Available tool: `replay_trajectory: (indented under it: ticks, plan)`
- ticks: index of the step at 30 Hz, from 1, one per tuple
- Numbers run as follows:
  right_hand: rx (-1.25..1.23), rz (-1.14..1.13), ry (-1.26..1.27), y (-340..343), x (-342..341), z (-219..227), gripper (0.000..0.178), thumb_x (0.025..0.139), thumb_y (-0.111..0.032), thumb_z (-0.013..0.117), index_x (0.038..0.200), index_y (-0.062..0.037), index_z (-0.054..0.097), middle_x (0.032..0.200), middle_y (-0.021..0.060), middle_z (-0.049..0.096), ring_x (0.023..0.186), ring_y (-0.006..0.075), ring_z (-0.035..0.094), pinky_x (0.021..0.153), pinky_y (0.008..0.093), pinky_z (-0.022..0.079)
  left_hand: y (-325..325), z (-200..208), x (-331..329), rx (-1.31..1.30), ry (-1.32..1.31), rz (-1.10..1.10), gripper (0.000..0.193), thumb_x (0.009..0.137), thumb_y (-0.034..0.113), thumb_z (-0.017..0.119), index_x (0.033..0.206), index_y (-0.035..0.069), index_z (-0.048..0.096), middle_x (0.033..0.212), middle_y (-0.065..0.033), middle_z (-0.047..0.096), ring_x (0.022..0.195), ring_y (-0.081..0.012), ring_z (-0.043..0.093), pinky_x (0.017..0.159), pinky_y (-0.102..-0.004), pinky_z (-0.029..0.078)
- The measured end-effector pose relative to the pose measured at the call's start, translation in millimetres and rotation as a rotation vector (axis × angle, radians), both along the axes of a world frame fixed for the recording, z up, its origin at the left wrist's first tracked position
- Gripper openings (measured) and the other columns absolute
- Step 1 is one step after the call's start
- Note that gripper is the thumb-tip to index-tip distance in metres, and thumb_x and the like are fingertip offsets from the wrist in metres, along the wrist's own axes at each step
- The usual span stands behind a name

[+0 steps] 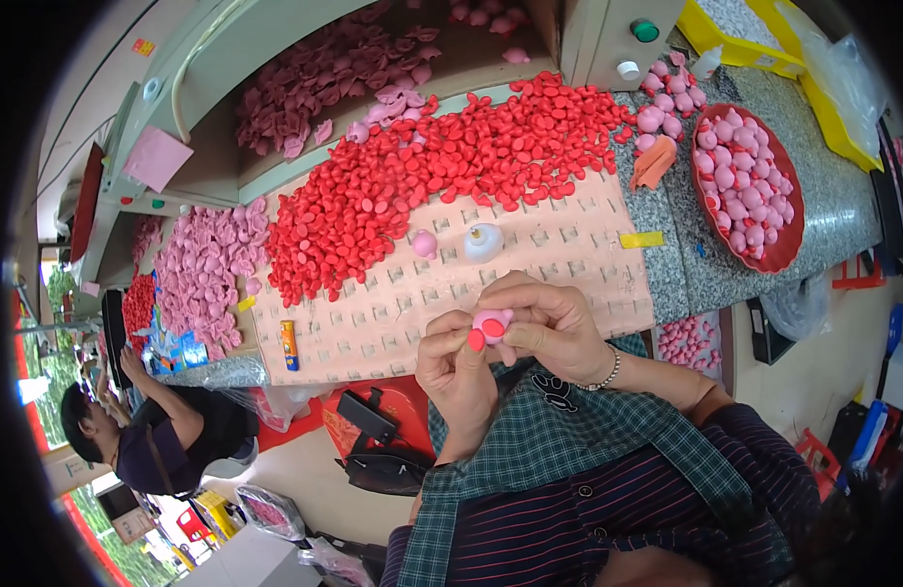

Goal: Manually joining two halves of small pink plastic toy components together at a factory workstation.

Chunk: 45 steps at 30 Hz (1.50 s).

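Observation:
In front of my chest, above the near edge of the table mat, my two hands meet. My right hand (557,328) pinches a small pink figure (493,317) that has a red oval piece on its face-up side. Between the thumb and fingers of my left hand (454,364) is another red oval piece (477,340), held right against the figure; whether they are joined I cannot tell. On the mat (373,338) beyond my hands stand a whitish squeeze bottle (483,245) with a yellowish tip and a single pink ball (424,244).
A long heap of red oval pieces (403,186) covers the mat's far side. Pink shells (212,259) pile up at left, near an orange tube (289,344). At right, a red bowl (798,220) holds pink-and-red figures. Another person (168,430) works at far left.

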State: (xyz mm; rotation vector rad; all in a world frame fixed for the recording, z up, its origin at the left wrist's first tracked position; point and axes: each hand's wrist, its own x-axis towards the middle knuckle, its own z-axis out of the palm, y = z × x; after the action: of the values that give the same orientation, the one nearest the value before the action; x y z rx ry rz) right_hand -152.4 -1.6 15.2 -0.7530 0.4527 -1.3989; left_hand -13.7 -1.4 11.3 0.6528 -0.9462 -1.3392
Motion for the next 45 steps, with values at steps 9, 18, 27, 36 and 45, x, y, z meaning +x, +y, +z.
replay_trajectory:
  ticks: [9,18,27,36,45]
  plan:
    - [-0.003,-0.113,-0.029,4.6,1.4,5.6,0.027,0.089,0.010,0.062,0.115,0.0038,0.063,0.121,0.0185,0.055,0.086,0.0178,0.067,0.072,0.0274,0.058,-1.3,-13.0,4.6,0.199,0.179,-0.106,0.014,0.091,0.006,0.068,0.097,0.008,0.056,0.111,-0.0067,0.059,0.100,-0.0170,0.060,0.089,-0.0307,0.051]
    - [0.003,-0.116,-0.056,7.5,6.0,-1.9,0.026,0.089,0.010,0.062,0.113,0.0002,0.066,0.121,0.0187,0.055,0.083,0.0198,0.067,0.071,0.0289,0.057,-7.3,-18.4,14.4,0.253,0.227,-0.209,0.011,0.089,0.002,0.070,0.095,0.007,0.062,0.110,-0.0099,0.061,0.100,-0.0188,0.061,0.089,-0.0327,0.053]
    - [0.224,0.040,-0.419,6.4,3.8,-12.2,0.021,0.097,-0.003,0.058,0.117,-0.0032,0.066,0.118,0.0112,0.061,0.081,0.0140,0.064,0.074,0.0285,0.056,-5.6,-8.4,2.4,0.015,-0.162,0.021,0.009,0.093,0.001,0.064,0.099,0.004,0.058,0.106,-0.0121,0.059,0.081,-0.0140,0.060,0.071,-0.0260,0.051]
    - [0.266,0.205,-0.590,8.2,1.4,-24.9,0.021,0.099,-0.017,0.059,0.116,-0.0109,0.069,0.130,0.0136,0.054,0.081,0.0172,0.060,0.081,0.0378,0.048,1.6,-0.9,2.0,-0.148,-0.421,0.118,0.015,0.088,-0.006,0.068,0.098,0.001,0.059,0.107,-0.0133,0.062,0.090,-0.0158,0.063,0.074,-0.0253,0.055]
    - [0.271,0.226,-0.597,7.7,-1.8,-25.1,0.019,0.098,-0.019,0.061,0.113,-0.0101,0.069,0.129,0.0127,0.053,0.087,0.0189,0.060,0.082,0.0371,0.049,1.5,0.8,2.7,-0.165,-0.433,0.074,0.016,0.091,-0.007,0.064,0.103,0.002,0.059,0.107,-0.0149,0.059,0.079,-0.0145,0.061,0.067,-0.0244,0.053]
